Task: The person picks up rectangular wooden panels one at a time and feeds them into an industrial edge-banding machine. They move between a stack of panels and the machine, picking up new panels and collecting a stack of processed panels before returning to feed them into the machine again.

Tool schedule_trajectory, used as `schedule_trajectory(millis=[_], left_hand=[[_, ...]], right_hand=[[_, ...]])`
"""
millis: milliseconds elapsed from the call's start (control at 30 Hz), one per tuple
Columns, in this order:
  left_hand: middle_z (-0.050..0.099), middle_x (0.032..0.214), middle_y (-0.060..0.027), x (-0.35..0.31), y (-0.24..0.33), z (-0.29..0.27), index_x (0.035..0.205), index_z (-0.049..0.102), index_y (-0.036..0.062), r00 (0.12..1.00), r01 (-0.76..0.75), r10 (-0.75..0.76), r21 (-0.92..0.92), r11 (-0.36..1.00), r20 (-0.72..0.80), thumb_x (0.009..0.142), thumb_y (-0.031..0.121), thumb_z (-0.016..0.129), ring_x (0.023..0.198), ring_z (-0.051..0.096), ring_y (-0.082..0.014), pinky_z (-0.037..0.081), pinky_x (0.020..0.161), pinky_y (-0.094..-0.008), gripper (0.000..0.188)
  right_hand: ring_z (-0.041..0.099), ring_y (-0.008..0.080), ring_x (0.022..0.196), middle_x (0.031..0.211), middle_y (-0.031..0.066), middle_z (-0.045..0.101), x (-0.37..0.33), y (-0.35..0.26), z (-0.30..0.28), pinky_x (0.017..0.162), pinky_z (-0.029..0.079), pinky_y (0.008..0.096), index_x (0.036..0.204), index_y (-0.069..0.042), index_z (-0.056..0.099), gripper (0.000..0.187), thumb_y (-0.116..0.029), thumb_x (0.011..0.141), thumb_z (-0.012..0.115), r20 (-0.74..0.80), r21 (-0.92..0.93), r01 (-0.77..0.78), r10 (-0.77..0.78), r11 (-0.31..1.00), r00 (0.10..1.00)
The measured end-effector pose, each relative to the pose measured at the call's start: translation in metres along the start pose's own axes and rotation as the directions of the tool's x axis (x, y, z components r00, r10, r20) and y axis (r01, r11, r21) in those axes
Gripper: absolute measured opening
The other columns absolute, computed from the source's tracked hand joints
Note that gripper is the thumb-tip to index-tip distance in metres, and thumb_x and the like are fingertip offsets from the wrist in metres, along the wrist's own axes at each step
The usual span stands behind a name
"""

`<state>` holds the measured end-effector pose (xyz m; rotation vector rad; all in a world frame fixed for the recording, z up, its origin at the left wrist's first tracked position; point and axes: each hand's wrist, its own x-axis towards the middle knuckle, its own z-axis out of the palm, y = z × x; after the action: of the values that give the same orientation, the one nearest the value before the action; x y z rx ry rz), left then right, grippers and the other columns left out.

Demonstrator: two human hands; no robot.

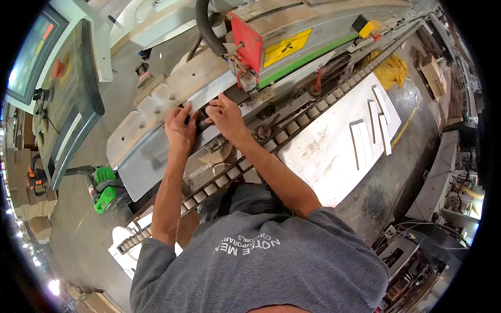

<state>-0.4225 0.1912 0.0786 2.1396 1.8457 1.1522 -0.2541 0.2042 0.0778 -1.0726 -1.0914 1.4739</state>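
Both of my arms reach forward to a long machine with a grey metal guide plate (148,167). My left hand (180,129) is at the edge of this plate, with its fingers curled down into a dark gap. Close on its right, my right hand (225,116) has its fingers bent and pinched over the same gap. Something small and dark lies between the fingertips of the two hands, but my fingers cover most of it. Just beyond my right hand stands an upright red plate (246,41) on a small metal bracket.
A black ribbed hose (203,26) comes down behind the red plate. Along the machine's near side runs a roller track (292,128). A large white board (318,161) with several narrow white strips (359,146) lies beyond it. A screen (34,57) stands far left, above a green-and-black object (106,193).
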Motion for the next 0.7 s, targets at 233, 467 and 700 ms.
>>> schedule_trajectory(millis=[233,467,700], left_hand=[[0.063,0.077,-0.0111,0.030,0.027,0.052,0.101,0.074,0.0058,0.995,-0.100,0.100,-0.019,0.995,0.003,0.075,0.013,0.079,0.074,0.059,-0.0324,0.047,0.071,-0.0421,0.027],[0.066,0.088,-0.0150,0.057,0.043,0.086,0.102,0.072,0.0056,0.973,-0.227,0.229,-0.056,0.972,0.025,0.074,0.006,0.074,0.084,0.062,-0.0340,0.051,0.076,-0.0436,0.028],[0.068,0.086,-0.0111,0.012,0.037,0.051,0.112,0.071,-0.0030,0.999,-0.038,0.042,-0.168,0.985,0.023,0.091,0.012,0.071,0.072,0.060,-0.0178,0.050,0.066,-0.0316,0.026]], right_hand=[[0.064,0.0129,0.083,0.103,0.0120,0.066,-0.036,-0.023,-0.035,0.069,0.054,0.0270,0.135,0.005,0.051,0.043,-0.006,0.094,0.060,-0.017,-0.183,0.275,-0.283,0.944,0.959],[0.066,0.0162,0.093,0.112,0.0116,0.066,-0.130,-0.020,-0.126,0.074,0.055,0.0283,0.135,-0.004,0.056,0.044,-0.001,0.092,0.063,-0.118,-0.302,0.228,-0.274,0.926,0.955],[0.041,0.0393,0.129,0.137,0.0259,0.049,-0.181,0.031,-0.356,0.108,0.038,0.0491,0.140,0.008,0.043,0.060,-0.014,0.089,0.065,-0.567,-0.820,-0.464,-0.374,0.334,0.733]])
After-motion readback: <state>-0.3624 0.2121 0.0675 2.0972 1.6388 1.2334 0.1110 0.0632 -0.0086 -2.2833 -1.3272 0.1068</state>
